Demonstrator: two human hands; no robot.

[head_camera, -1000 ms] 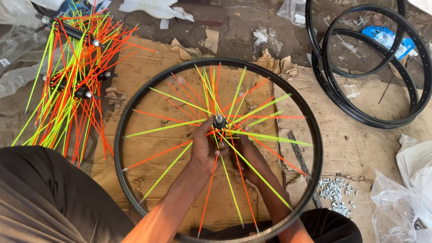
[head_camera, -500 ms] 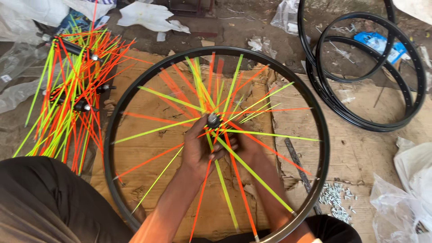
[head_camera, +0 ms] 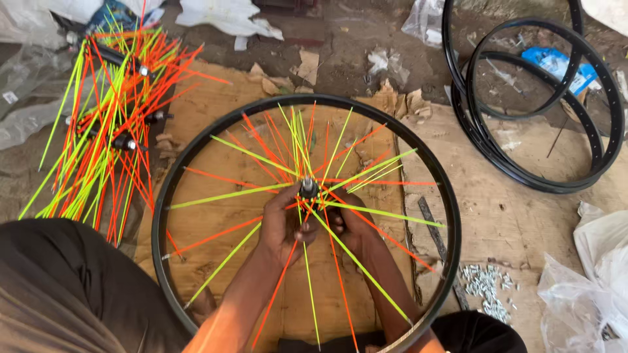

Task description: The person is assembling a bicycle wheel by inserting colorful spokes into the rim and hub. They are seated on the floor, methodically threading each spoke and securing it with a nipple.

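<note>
**Hands at the hub, spokes fanned inside the rim**

Head view. Black metal bicycle wheel rim lies flat on brown plywood board. Small dark metal hub sits at its centre, with thin orange and yellow-green plastic-sleeved spokes radiating out toward the rim. Left hand is curled, fingers closed around spokes just below the hub. Right hand is beside it, fingers bent narrow on the spokes near the hub; exact grip partly hidden by crossing spokes.

Change over the last second: the rim sits lower and fuller in view, mostly the head shifting. Both hands have stayed at the hub, and the spoke fan looks rearranged, so the spokes are apparently being sorted or angled.

Around: bundle of loose orange and yellow-green spoked hubs upper left, stack of bare black rims upper right, pile of small silver nipples just beside the wheel.
</note>
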